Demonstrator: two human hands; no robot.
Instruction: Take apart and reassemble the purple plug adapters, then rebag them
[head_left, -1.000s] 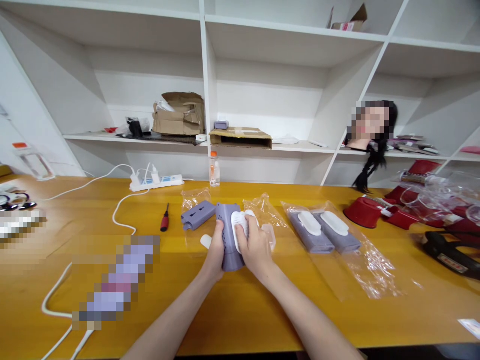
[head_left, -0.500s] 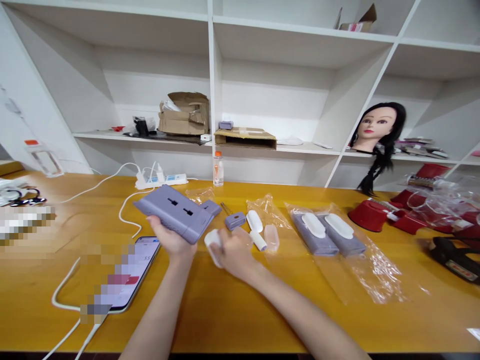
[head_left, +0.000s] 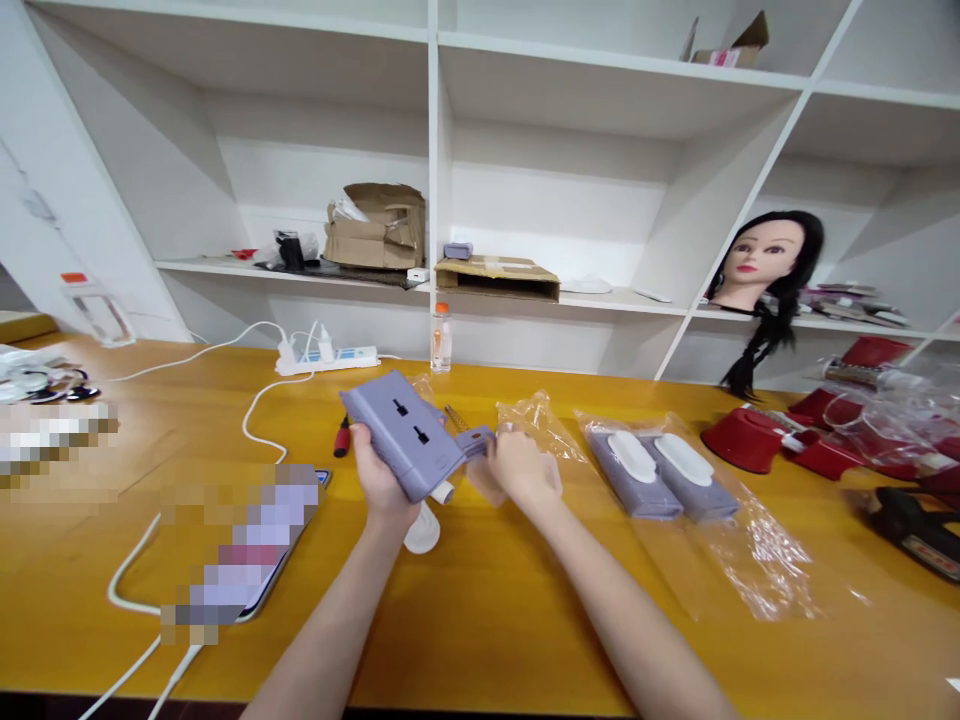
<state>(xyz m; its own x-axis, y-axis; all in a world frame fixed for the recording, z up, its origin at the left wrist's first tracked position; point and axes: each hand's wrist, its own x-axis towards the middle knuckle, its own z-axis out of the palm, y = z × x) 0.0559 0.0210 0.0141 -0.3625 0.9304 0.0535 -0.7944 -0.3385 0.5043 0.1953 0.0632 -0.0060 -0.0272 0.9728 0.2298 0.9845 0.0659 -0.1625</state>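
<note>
- Gripping a purple panel (head_left: 403, 433) in the left hand (head_left: 380, 482), fingers wrapped under its near end, thumb along its edge.
- Held up off the yellow table (head_left: 480, 620), tilted, two dark slots on its upper face, far end pointing away to the left.
- Pinching a small purple piece (head_left: 475, 441) with the right hand (head_left: 519, 470), fingertips closed on it, right at the panel's near right corner; touching it or just beside it, hard to tell.
- Lying on the table just below the left hand: a white cap (head_left: 422, 531).
- Behind the panel: a red-handled screwdriver (head_left: 343, 438), partly hidden.
- Under and behind the right hand: a crumpled clear bag (head_left: 534, 415).
- To the right, flat on the table: a clear packet (head_left: 739, 545) holding two purple parts, each with a white pad (head_left: 631, 455) on top.
- Further right: red plastic pieces (head_left: 750, 440), and a mannequin head (head_left: 765, 262) with long dark hair on the shelf.
- At the back edge: a white power strip (head_left: 327, 358) with its white cable (head_left: 255, 420) curling forward, and a small bottle (head_left: 441, 338) with an orange top.
- On the shelf above: a torn cardboard box (head_left: 379, 226).
</note>
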